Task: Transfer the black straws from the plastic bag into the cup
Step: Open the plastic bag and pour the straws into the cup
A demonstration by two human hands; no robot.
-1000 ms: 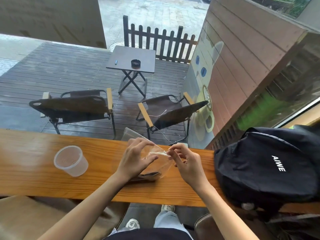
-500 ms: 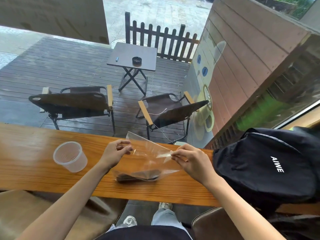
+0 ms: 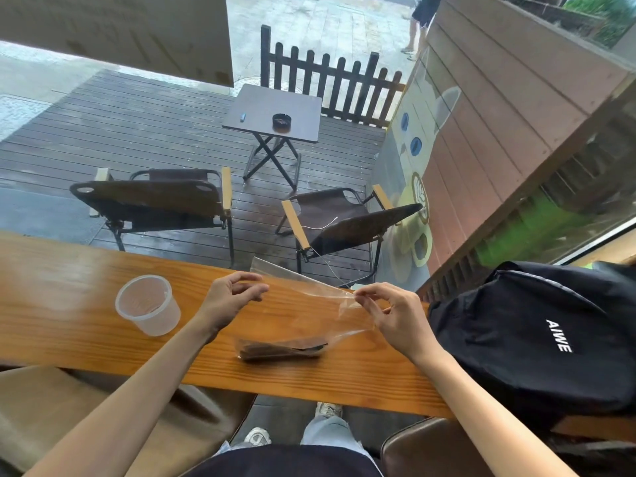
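Clear plastic bag (image 3: 303, 304) of black straws (image 3: 280, 350), translucent whitish cup (image 3: 148, 305), orange-brown grained counter (image 3: 69, 270), black backpack (image 3: 530, 335).

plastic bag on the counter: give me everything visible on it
The plastic bag is clear, thin and crinkled, lying on the wooden counter with its mouth end lifted toward the window. The black straws sit bunched at its near, bottom end, which rests on the wood. The right hand pinches one edge of the mouth in a fingertip grip; the left hand hovers at the opposite edge, fingers curled, contact unclear. The cup stands apart, to its left.
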